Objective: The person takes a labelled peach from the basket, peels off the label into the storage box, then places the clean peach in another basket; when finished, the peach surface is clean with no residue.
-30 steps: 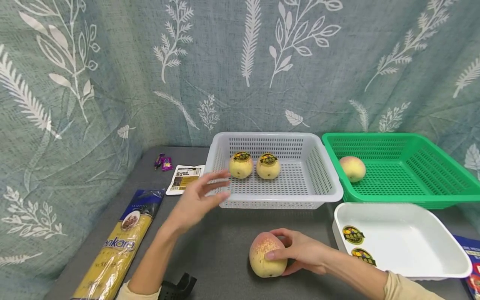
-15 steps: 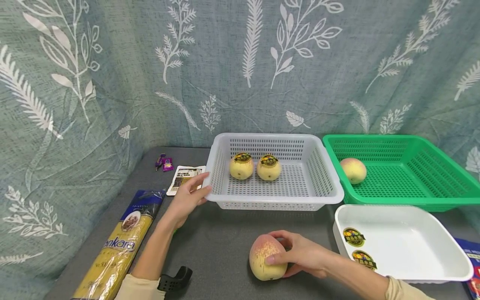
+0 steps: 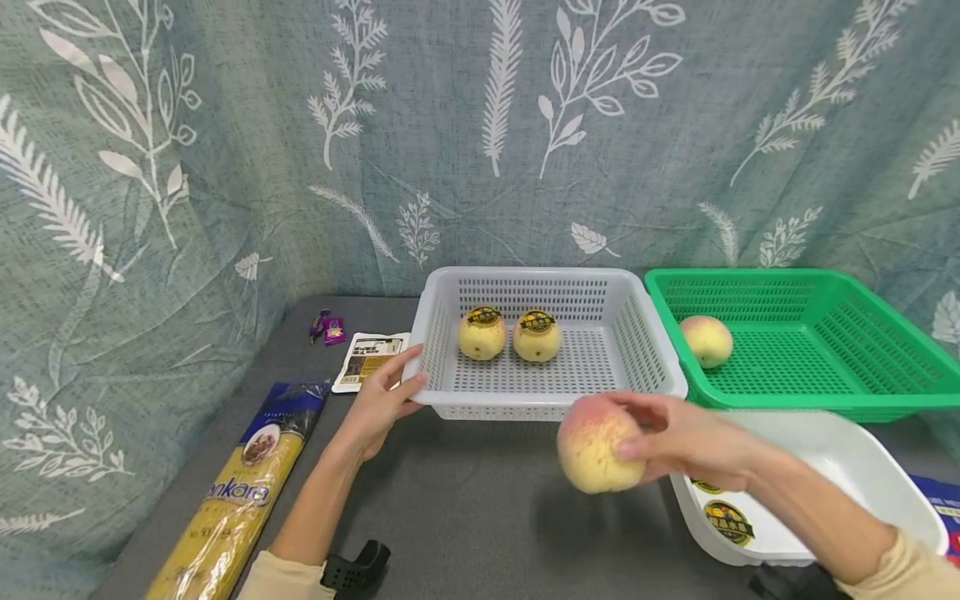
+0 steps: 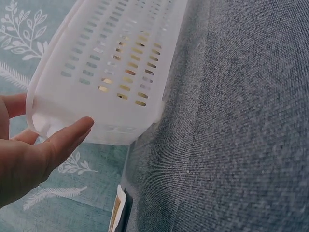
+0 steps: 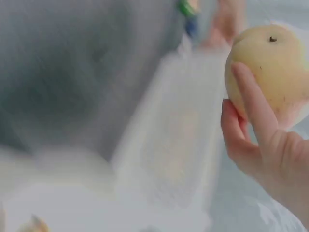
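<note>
My right hand point(image 3: 697, 442) grips a yellow-and-pink peach point(image 3: 596, 450) above the grey table, in front of the white perforated basket point(image 3: 525, 403). In the right wrist view, thumb and fingers curl round the peach point(image 5: 268, 70). My left hand point(image 3: 381, 402) holds the near left corner of the white basket; in the left wrist view the thumb lies along the outside of its wall point(image 4: 96, 116), other fingers partly hidden behind the rim. Inside that basket sit two peaches point(image 3: 482, 337) with black-and-gold stickers. One peach point(image 3: 707, 341) without a visible sticker lies in the green basket point(image 3: 810, 402).
A white tray point(image 3: 738, 542) with black-and-gold stickers point(image 3: 727, 522) on its side wall stands at right, partly behind my right arm. To the left lie a yellow-and-blue pasta packet point(image 3: 240, 492), a white pouch point(image 3: 367, 360) and small purple wrapped sweets point(image 3: 333, 331). A blue packet point(image 3: 941, 504) shows at the right edge.
My left hand has moved left and taken hold of the white basket's corner. My right hand has lifted the peach off the table and carried it right and toward the baskets.
</note>
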Available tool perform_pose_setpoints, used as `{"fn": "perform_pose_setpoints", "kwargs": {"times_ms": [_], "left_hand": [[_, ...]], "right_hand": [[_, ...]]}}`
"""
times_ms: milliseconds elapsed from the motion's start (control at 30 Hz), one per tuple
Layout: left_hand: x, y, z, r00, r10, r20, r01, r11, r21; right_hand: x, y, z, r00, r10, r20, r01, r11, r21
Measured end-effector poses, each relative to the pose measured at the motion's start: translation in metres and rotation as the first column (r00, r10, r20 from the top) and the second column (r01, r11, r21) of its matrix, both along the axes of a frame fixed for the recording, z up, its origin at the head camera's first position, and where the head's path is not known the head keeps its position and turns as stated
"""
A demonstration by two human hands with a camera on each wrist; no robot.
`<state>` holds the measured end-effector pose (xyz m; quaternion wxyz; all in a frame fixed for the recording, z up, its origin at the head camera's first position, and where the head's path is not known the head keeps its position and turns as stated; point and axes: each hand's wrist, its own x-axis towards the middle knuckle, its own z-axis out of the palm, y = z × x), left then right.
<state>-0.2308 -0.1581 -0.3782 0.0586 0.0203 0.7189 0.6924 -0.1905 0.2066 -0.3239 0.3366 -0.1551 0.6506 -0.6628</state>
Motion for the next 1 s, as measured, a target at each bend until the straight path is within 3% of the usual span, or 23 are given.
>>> {"fn": "perform_pose_setpoints", "kwargs": {"times_ms": [100,200,400,567,733,867,1000], "left_hand": [[0.0,0.0,0.002,1.0,0.003,-0.006,-0.003,1.0,0.01],[0.0,0.0,0.001,1.0,0.007,0.0,-0.007,1.0,0.018],[0.0,0.001,0.0,1.0,0.01,0.012,-0.011,1.0,0.028],[0.0,0.003,0.001,1.0,0.009,0.014,-0.01,0.999,0.032],[0.001,0.001,0.0,1.0,-0.002,0.011,0.002,0.999,0.034],[0.001,0.0,0.0,1.0,0.002,0.008,-0.002,0.999,0.037],[0.001,0.001,0.0,1.0,0.008,0.012,-0.009,0.999,0.043]], "right_hand": [[-0.019,0.032,0.029,0.992,-0.061,-0.111,0.065,0.997,0.03],[-0.042,0.066,0.046,0.973,-0.159,-0.168,0.176,0.981,0.087],[-0.08,0.127,0.049,0.945,-0.26,-0.197,0.306,0.916,0.259],[-0.101,0.156,0.027,0.962,-0.25,-0.11,0.273,0.893,0.359],[-0.113,0.164,0.012,0.983,-0.181,0.045,0.14,0.878,0.458],[-0.12,0.162,0.007,0.99,-0.104,0.097,0.032,0.828,0.56],[-0.123,0.161,-0.003,0.992,-0.083,0.099,0.003,0.78,0.626]]}}
